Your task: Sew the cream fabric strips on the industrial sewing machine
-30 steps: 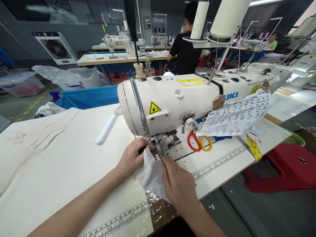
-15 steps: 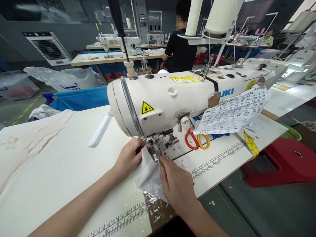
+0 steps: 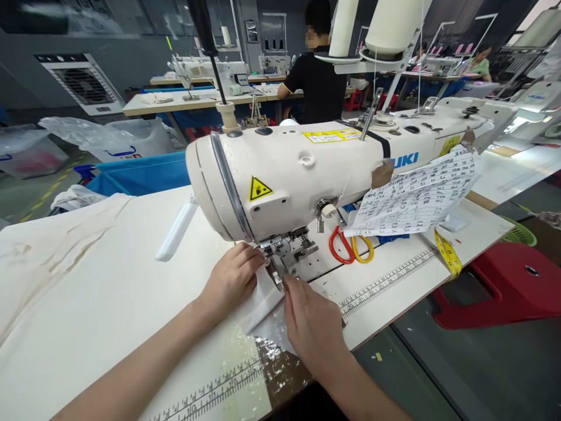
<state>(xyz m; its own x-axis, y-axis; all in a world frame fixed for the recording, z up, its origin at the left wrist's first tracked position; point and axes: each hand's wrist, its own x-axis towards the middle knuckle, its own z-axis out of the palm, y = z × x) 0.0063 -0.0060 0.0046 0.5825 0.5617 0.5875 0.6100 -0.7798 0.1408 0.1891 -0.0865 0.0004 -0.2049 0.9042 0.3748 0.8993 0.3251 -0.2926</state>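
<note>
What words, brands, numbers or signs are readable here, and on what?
"UKI": on the white sewing machine; its start looks covered.
"10", "11": on the near ruler strip.
Wordless sign: yellow warning triangle with a hand, on the machine.
Too small or blurred: yellow labels, handwritten paper, far ruler strip, tape measure, lettering on the plastic bin and on the machine at far right.

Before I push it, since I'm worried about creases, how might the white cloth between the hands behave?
The cloth is probably floppy, as it seems to bend into a fold. It's likely light too, since its lower part looks thin and sheer.
</note>
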